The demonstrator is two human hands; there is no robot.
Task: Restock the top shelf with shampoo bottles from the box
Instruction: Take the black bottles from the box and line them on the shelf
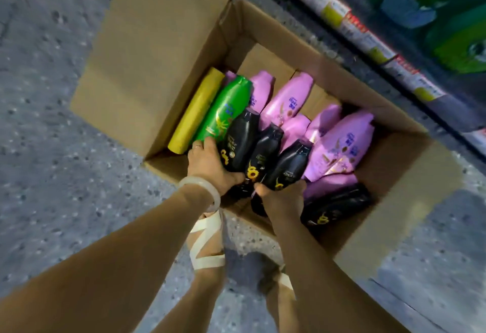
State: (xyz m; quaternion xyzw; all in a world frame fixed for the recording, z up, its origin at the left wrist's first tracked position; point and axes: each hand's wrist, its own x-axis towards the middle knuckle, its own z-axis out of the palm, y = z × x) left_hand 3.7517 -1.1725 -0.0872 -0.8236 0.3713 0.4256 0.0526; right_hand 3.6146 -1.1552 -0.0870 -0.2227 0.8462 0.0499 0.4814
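An open cardboard box [278,51] stands on the floor, holding shampoo bottles. Inside lie a yellow bottle [194,111], a green bottle [226,109], several pink bottles [286,96] and several black bottles with sunflower labels. My left hand [210,164], with a pale bangle on the wrist, grips the base of the leftmost black bottle [240,139]. My right hand [282,198] is closed around the base of another black bottle [289,164]. A third black bottle [264,152] stands between them, and one more [336,206] lies at the box's near right.
Box flaps [147,56] spread open to the left and right. A shelf edge with price tags [365,30] runs along the upper right, with green containers [452,32] behind it. Speckled grey floor surrounds the box. My sandalled feet [207,248] stand at its near side.
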